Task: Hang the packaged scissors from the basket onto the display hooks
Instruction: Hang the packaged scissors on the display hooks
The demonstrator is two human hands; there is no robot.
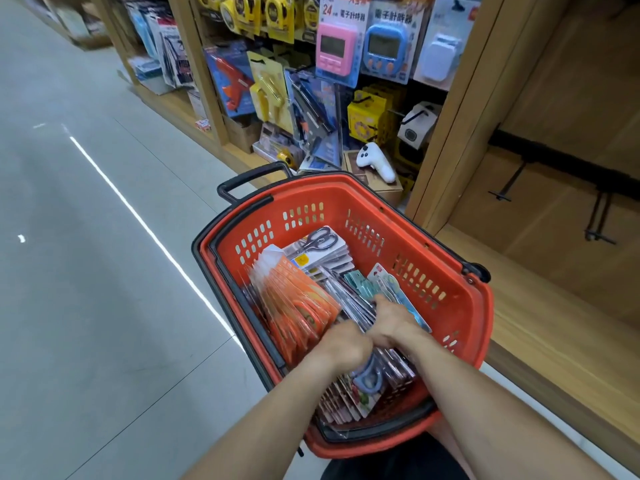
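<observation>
A red shopping basket (pixel 464 306) stands on the floor in front of me, full of packaged scissors. Orange-handled packs (pixel 298 306) lean at its left, a grey-handled pack (pixel 320 241) lies at the far end, and a row of clear packs (pixel 353 299) runs down the middle. Both hands are inside the basket. My left hand (pixel 343 344) and my right hand (pixel 391 323) grip that middle bundle of packs from above, side by side. Empty black display hooks (pixel 509 185) stick out of the wooden panel on the right.
Shelves at the back hold hanging goods: yellow tape measures (pixel 277 15), a pink timer (pixel 336 50), a blue timer (pixel 384 50), a glue gun pack (pixel 232 81). A white handheld device (pixel 377 161) lies on a box. Grey floor (pixel 86 271) stretches left. A wooden ledge (pixel 554 341) runs along the right.
</observation>
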